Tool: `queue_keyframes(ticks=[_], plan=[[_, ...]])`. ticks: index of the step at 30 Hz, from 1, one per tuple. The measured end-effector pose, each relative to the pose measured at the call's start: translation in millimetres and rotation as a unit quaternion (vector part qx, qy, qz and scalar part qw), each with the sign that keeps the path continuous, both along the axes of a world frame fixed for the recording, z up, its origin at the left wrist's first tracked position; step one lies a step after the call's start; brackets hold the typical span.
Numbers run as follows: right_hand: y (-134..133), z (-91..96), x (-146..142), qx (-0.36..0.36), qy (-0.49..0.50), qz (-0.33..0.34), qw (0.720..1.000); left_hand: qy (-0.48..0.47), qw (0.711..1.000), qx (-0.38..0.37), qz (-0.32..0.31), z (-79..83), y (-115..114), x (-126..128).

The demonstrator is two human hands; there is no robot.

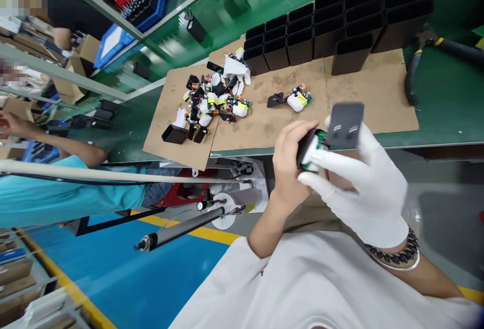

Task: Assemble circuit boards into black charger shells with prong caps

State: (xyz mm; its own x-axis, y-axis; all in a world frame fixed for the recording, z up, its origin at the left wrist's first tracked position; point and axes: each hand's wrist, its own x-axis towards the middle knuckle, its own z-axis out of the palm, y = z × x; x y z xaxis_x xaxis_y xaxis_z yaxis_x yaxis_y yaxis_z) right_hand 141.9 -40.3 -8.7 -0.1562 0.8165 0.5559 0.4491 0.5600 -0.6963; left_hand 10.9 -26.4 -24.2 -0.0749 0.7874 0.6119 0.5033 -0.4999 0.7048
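My bare left hand (pixel 289 160) is wrapped round a black plastic case (pixel 303 151), held above the bench's front edge. Wearing a white glove, my right hand (pixel 365 187) grips a green circuit board (pixel 321 140) at the mouth of that case; the board looks partly inside it. A flat black end cap (pixel 345 124) stands up by the gloved fingers, beside the board. How the cap joins the board is hidden. Just beyond my hands, another circuit board (pixel 300 99) with white and yellow parts and a black cap (pixel 276 99) lies on the cardboard (pixel 260 134).
Rows of open black cases (pixel 300 41) stand along the back. A heap of circuit boards (pixel 212 99) lies left on the cardboard, with a white glove (pixel 236 68). Black-handled pliers (pixel 414 66) rest at right. A co-worker in a turquoise shirt (pixel 75 187) sits at left.
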Motion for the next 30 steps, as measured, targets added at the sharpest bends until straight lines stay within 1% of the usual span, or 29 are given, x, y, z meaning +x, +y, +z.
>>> queue_keyframes(ticks=[1,3,4,5,6,7,8,9,10,11,13,14,15,17,19,21,23,25,28,30], plan=[[4.0,-1.3,1.6,0.004,-0.019,0.009,1.0,-0.026,0.999,-0.031,-0.011,-6.0,3.0,0.9],[9.5,-1.8,9.3,-0.021,-0.057,0.034,0.998,-0.099,0.988,-0.115,-0.042,-15.2,8.5,2.6],[11.1,-0.5,15.7,-0.048,-0.067,0.038,0.996,-0.143,0.974,-0.165,-0.06,-17.2,10.4,3.2],[12.0,1.9,23.5,-0.077,-0.065,0.025,0.995,-0.188,0.954,-0.217,-0.086,-17.3,11.2,3.4],[12.9,4.9,32.3,-0.104,-0.047,-0.001,0.993,-0.232,0.927,-0.269,-0.12,-15.5,11.0,3.2],[14.0,8.1,41.5,-0.126,-0.011,-0.033,0.991,-0.274,0.893,-0.317,-0.162,-12.2,9.9,2.5],[15.7,11.0,50.6,-0.148,0.036,-0.06,0.986,-0.313,0.855,-0.357,-0.207,-7.7,8.1,1.2],[18.2,12.9,59.0,-0.177,0.085,-0.068,0.978,-0.346,0.815,-0.391,-0.252,-2.7,6.0,-0.6],[21.5,13.6,66.4,-0.216,0.125,-0.048,0.967,-0.373,0.775,-0.419,-0.291,2.4,4.0,-2.7],[25.2,13.0,72.5,-0.258,0.155,-0.003,0.954,-0.393,0.74,-0.442,-0.32,7.0,2.3,-5.1],[33.0,8.7,81.0,-0.329,0.185,0.104,0.92,-0.418,0.688,-0.477,-0.351,13.8,0.4,-10.0],[36.2,5.9,83.6,-0.35,0.195,0.146,0.905,-0.426,0.671,-0.489,-0.359,15.7,0.1,-12.4],[38.7,3.4,85.3,-0.359,0.206,0.175,0.893,-0.433,0.657,-0.497,-0.365,16.6,0.1,-14.9],[41.6,0.6,86.7,-0.371,0.212,0.188,0.885,-0.445,0.637,-0.507,-0.374,15.9,0.0,-20.3],[42.6,1.0,86.1,-0.389,0.194,0.174,0.884,-0.446,0.627,-0.517,-0.375,13.3,-0.9,-26.5],[43.5,2.9,83.6,-0.409,0.173,0.164,0.881,-0.429,0.635,-0.528,-0.366,10.4,-2.7,-32.5],[45.1,4.2,79.6,-0.41,0.168,0.168,0.88,-0.398,0.663,-0.527,-0.354,8.5,-4.0,-37.2],[47.4,4.7,75.6,-0.4,0.183,0.17,0.882,-0.367,0.69,-0.512,-0.356,8.3,-3.3,-39.8],[52.0,6.9,73.1,-0.389,0.203,0.168,0.883,-0.335,0.718,-0.49,-0.363,10.2,2.0,-40.0],[56.3,11.1,75.2,-0.385,0.188,0.16,0.889,-0.307,0.741,-0.475,-0.363,11.5,6.8,-37.1]])
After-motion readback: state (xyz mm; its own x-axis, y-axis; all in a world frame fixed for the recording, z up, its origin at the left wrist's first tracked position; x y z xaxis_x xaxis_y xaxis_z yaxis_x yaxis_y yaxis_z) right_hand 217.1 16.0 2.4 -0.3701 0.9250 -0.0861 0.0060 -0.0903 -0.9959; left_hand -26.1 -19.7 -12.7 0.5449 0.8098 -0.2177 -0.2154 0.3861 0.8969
